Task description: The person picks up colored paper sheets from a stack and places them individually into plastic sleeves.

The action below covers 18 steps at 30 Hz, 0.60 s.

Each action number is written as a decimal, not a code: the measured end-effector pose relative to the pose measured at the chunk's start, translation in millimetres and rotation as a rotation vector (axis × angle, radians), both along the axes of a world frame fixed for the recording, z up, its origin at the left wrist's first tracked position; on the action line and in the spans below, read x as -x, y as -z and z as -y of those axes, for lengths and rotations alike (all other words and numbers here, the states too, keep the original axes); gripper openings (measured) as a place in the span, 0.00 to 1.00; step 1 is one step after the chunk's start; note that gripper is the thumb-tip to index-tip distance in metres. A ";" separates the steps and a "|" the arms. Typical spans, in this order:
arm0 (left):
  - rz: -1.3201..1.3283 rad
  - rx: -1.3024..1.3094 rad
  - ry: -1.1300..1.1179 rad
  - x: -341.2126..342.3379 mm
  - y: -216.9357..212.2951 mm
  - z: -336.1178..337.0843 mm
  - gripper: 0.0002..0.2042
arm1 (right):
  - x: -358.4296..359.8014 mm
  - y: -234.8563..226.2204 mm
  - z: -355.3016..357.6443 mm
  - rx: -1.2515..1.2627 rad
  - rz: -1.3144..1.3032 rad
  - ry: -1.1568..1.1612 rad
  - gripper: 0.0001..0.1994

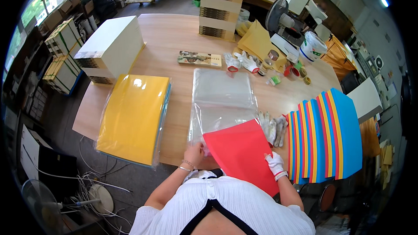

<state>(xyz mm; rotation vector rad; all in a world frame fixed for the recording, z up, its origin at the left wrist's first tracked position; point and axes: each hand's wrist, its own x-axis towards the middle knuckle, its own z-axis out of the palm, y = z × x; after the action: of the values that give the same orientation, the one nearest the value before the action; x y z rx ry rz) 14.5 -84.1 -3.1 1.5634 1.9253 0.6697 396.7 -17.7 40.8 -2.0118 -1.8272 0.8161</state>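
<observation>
Head view, looking down over the person's shoulders at a wooden counter (pixel 174 35). The left hand (pixel 194 152), bare with a bracelet at the wrist, pinches the near edge of a stack of clear plastic bags (pixel 222 100), right where the corner of a red sheet (pixel 241 152) meets the bag mouth. The right hand (pixel 275 162), in a white work glove, is closed on the red sheet's right edge, holding it tilted, with its far corner resting on the counter. Just right of it lies a fanned pile of blue, red and yellow sheets (pixel 326 135), and between the two a loose pair of grey-white gloves (pixel 273 127). To the left sits a bagged pack of yellow sheets (pixel 133 117) near the counter's edge. Farther back there is a white carton stack (pixel 113 48), a flat printed box (pixel 199 58), another pair of gloves (pixel 241 62), tape rolls (pixel 296 72) and a white bucket (pixel 312 46)
</observation>
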 end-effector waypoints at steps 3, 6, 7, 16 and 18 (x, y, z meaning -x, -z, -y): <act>0.015 -0.314 -0.249 -0.4 -16.9 -5.6 0.11 | 12.2 -19.1 5.5 -0.001 -0.030 0.016 0.18; 0.037 -0.457 -0.278 18.8 -18.8 -34.3 0.10 | -2.8 7.3 0.4 -0.030 -0.014 0.021 0.18; 0.030 -0.443 -0.234 25.9 -19.8 -40.7 0.10 | -2.2 10.2 -3.9 -0.044 0.001 0.015 0.18; 0.547 -0.004 0.310 14.5 -16.0 8.6 0.18 | 14.5 -7.5 4.0 -0.071 0.012 0.038 0.17; 1.122 0.168 -0.077 18.3 -22.0 -12.4 0.19 | 10.0 3.1 4.6 -0.068 -0.013 0.041 0.18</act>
<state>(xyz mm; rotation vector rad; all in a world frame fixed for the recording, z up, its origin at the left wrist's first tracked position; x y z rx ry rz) -3.8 -71.7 18.8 0.7032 1.1253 1.0732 386.7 -22.3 37.7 -1.9896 -1.7764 0.7433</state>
